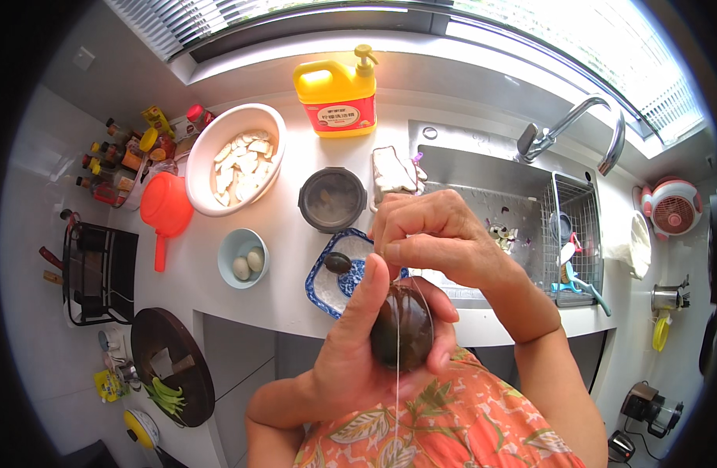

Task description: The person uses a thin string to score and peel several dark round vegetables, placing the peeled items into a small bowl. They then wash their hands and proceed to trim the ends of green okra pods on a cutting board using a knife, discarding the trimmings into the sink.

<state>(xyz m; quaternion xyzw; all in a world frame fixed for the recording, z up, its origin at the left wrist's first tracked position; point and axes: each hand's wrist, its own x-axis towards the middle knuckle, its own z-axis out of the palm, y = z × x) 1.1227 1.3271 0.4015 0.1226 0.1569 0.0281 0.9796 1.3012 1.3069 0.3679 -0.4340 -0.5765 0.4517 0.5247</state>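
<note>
My left hand (349,351) cups a dark, glossy peeled egg (400,336), which looks like a century egg. A thin white thread (397,398) runs down over the egg's face and hangs in front of the patterned clothing. Above the egg, my right hand (440,237) has its fingertips pinched together at the thread's upper part. Just beyond both hands lies a blue-and-white patterned dish (320,279), partly hidden by them. A smaller dark egg or egg piece (337,262) rests in it.
Left of the dish stand a light blue bowl (243,279) with two pale eggs and a white basin (279,134) of sliced white food. A lidded container (333,199), white gloves (390,169) and the steel sink (481,199) lie beyond. A cleaver (162,364) lies on a round chopping board (197,380).
</note>
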